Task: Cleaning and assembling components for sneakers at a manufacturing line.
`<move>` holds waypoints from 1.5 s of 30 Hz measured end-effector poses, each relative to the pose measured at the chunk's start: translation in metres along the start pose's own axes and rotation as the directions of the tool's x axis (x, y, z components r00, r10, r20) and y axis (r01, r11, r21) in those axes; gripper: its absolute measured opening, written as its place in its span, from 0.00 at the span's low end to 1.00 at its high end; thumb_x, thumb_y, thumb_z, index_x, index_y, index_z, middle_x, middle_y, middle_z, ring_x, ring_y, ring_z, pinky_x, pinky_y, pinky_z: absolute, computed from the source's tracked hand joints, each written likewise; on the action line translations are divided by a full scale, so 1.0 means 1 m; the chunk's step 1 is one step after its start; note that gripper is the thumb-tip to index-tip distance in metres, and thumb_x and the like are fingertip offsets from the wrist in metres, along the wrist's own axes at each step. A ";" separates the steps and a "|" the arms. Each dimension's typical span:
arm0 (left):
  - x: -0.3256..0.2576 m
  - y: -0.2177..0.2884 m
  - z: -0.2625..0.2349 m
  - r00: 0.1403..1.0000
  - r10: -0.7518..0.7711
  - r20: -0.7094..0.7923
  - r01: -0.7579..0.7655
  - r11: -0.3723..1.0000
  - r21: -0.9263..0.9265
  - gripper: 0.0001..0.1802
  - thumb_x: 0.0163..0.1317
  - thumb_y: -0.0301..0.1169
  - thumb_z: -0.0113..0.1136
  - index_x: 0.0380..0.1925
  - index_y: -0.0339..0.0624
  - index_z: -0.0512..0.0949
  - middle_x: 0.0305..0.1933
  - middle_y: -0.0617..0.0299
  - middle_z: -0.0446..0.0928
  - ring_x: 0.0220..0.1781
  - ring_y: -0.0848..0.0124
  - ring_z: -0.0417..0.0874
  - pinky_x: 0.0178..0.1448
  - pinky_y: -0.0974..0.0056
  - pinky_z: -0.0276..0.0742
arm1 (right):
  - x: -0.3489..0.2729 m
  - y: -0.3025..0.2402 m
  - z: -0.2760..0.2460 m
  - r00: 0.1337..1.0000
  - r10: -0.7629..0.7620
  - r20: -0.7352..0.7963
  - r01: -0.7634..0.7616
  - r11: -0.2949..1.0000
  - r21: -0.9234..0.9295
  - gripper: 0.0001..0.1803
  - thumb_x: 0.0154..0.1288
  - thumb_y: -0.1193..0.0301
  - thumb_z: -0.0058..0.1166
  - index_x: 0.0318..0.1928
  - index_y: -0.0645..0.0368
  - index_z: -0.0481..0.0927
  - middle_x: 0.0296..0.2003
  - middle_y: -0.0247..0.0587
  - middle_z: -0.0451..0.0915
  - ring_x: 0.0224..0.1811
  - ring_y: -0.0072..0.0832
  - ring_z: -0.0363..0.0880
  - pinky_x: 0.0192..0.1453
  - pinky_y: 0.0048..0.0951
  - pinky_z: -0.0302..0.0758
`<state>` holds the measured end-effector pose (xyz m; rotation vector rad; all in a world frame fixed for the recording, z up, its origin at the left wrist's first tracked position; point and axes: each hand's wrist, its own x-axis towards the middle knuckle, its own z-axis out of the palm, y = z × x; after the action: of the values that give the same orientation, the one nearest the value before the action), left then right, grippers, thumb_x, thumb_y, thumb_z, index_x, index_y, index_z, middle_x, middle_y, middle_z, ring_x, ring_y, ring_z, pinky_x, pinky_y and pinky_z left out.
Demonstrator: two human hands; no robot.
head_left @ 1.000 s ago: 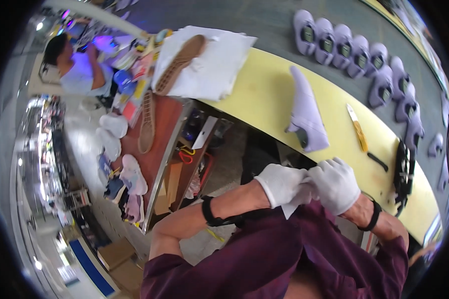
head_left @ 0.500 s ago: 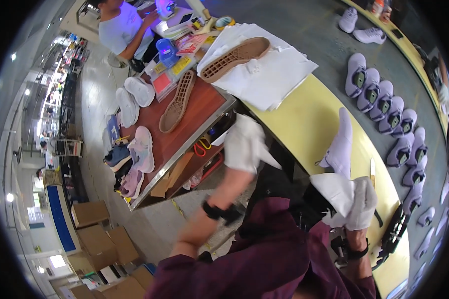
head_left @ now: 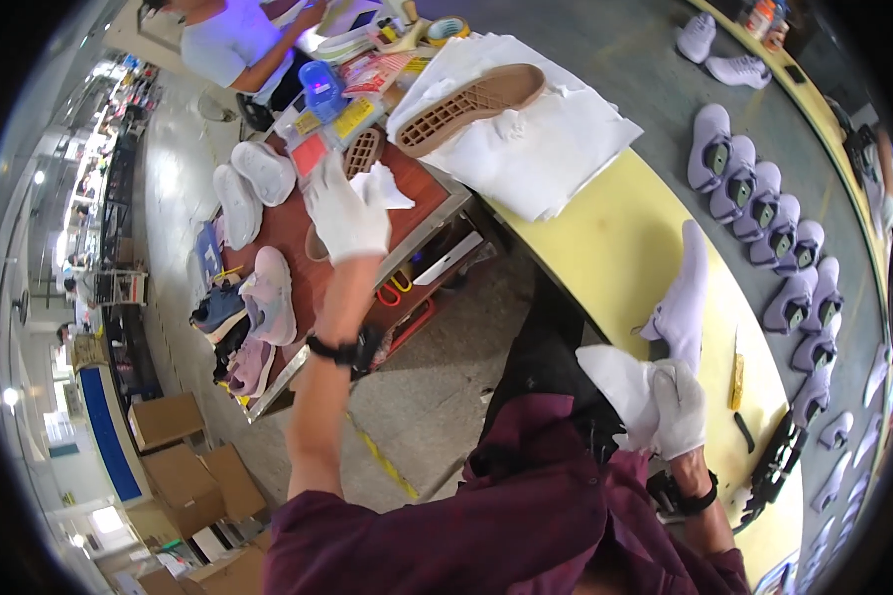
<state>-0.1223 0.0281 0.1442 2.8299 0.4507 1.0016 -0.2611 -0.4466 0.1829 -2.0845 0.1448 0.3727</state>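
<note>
White sheet [head_left: 613, 385] (round-edged), in right hand [head_left: 680, 409]; jutting leftward

No words, numbers or signs can be read here

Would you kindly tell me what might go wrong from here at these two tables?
1. The left hand hides part of a brown sole on the red table, so it might knock that sole aside.
2. The lilac shoe sits close to the edge of the yellow table, near the right hand; a bump could tip it off.
3. The yellow knife lies loose on that table and might nick a glove.
</note>
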 end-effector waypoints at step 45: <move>-0.182 0.414 0.014 0.375 0.825 0.423 -0.713 0.548 -0.438 0.50 0.47 0.58 0.76 0.63 0.33 0.74 0.50 0.48 0.81 0.54 0.54 0.82 0.64 0.49 0.69 | -0.052 0.135 -0.055 0.902 0.200 -0.382 -0.216 0.976 0.000 0.09 0.76 0.68 0.57 0.47 0.61 0.80 0.31 0.60 0.84 0.36 0.59 0.85 0.43 0.52 0.80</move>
<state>-0.1481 -0.4224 0.1061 2.8933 -1.1115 0.0709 -0.3332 -0.5665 0.1153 -2.1700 0.6004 0.0919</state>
